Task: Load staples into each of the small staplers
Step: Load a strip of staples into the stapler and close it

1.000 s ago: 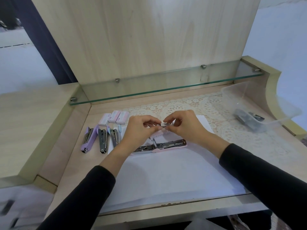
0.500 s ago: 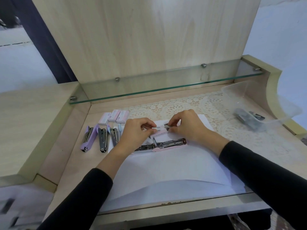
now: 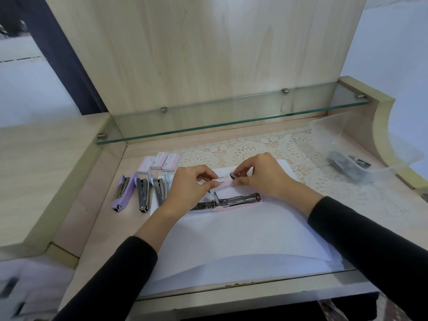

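Between the two hands, over the white paper (image 3: 231,239), a pink staple box (image 3: 222,186) is pinched at both ends. The left hand (image 3: 187,188) has its grip closed, thumb and forefinger on the left end, and the right hand (image 3: 261,177) does likewise on the right end. A silver staple strip (image 3: 221,180) shows along the top; which fingers hold the strip itself is hard to make out. Just below lies one pink stapler (image 3: 234,201), opened flat on the desk (image 3: 99,232), its left part hidden by the left hand. Three more staplers (image 3: 143,193) lie at the left, the third partly covered, with three spare boxes (image 3: 159,161) behind them. A clear tub (image 3: 347,140) at the right holds blurred dark metal pieces. Since a second ago the hands have dropped and drawn slightly apart.
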`<state>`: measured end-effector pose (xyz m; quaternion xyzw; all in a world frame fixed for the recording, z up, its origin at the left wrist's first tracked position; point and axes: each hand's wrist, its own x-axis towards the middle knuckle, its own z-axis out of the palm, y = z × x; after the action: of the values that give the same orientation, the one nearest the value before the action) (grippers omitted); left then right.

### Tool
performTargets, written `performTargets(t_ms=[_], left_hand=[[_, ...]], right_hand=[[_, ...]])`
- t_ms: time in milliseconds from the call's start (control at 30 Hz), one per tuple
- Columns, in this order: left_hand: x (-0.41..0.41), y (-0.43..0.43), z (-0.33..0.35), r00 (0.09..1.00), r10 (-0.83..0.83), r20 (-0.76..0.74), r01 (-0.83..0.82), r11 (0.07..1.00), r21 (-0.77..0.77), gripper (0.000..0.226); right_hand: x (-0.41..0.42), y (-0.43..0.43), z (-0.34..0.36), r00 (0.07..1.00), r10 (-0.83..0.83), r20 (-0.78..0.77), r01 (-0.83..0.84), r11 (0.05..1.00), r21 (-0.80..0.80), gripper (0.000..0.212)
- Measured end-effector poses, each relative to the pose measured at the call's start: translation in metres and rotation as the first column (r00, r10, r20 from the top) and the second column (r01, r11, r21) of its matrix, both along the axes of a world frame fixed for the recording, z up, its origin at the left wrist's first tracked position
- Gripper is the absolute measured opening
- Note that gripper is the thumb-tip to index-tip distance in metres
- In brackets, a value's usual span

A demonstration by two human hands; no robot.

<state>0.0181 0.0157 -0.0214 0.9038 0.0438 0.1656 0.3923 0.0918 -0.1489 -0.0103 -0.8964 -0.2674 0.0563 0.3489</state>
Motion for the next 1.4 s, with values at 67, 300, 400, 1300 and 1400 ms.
performTargets(t_ms=[67, 300, 400, 1300, 1400], left_hand=[[0.001, 0.0, -0.001, 1.0, 0.003, 0.0, -0.003, 1.0, 0.003, 0.009], [-0.001, 0.0, 0.0, 1.0, -0.001, -0.006, 0.001, 1.0, 0.011, 0.01], [-0.001, 0.0, 0.001, 1.0, -0.005, -0.008, 0.005, 1.0, 0.008, 0.01], [-0.01, -0.006, 0.007, 0.978, 0.153, -0.142, -0.181, 0.962, -0.204, 0.013], [-0.009, -0.006, 0.006, 0.976, 0.177, -0.129, -0.203, 0.954, -0.222, 0.019]], right_hand=[[0.001, -0.001, 0.002, 1.0, 0.016, -0.004, -0.016, 1.0, -0.008, 0.012], [0.003, 0.003, -0.002, 1.0, -0.002, 0.024, 0.001, 1.0, 0.021, 0.009], [0.004, 0.003, -0.003, 1.0, 0.007, 0.03, -0.008, 1.0, 0.029, 0.009], [0.007, 0.009, -0.002, 0.983, -0.131, -0.128, 0.141, 0.987, 0.075, 0.007], [0.007, 0.012, -0.002, 0.979, -0.131, -0.158, 0.146, 0.985, 0.088, 0.007]])
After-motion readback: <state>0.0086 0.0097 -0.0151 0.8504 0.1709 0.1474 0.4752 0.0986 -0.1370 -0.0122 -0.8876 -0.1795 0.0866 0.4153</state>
